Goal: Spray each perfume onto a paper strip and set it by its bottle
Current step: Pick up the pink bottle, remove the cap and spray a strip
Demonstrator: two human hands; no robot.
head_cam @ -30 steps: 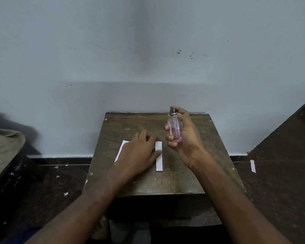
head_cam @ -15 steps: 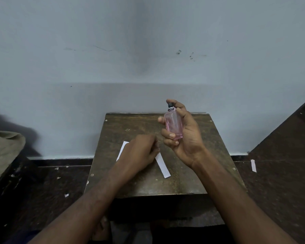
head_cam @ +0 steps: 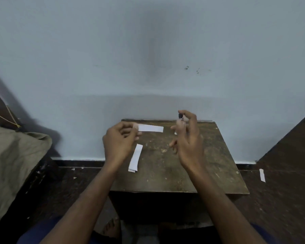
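1. At the far left, a tan cloth (head_cam: 16, 155) lay over something low beside the dark floor. It played no part in the work.

2. Your left hand (head_cam: 120, 141) had lifted off the table (head_cam: 209, 173) since half a second earlier. It pinched one end of a white strip (head_cam: 151, 128) between thumb and fingers, with the other fingers curled. That strip had lain on the wood under your hand; now it was raised. Its long axis ran level from left to right, and its free end pointed at the bottle.

3. Below it, a second strip (head_cam: 136, 157) lay flat on the table, just right of your left wrist. Its long axis ran from near you toward the wall, leaning a little to the right. It looked like more than one piece stacked, but blur hid that.

4. Your right hand (head_cam: 188, 140) gripped the bottle (head_cam: 180, 121) upright, and had carried it higher and farther out. The dark cap (head_cam: 180, 115) showed at the top with a fingertip beside it. Motion blur hid most of the glass, so I could not tell which way the nozzle faced.

5. I judged that the strip and bottle were now lined up for spraying. No spray could be seen.

6. At the far right, a paper scrap (head_cam: 262, 175) lay on the floor.
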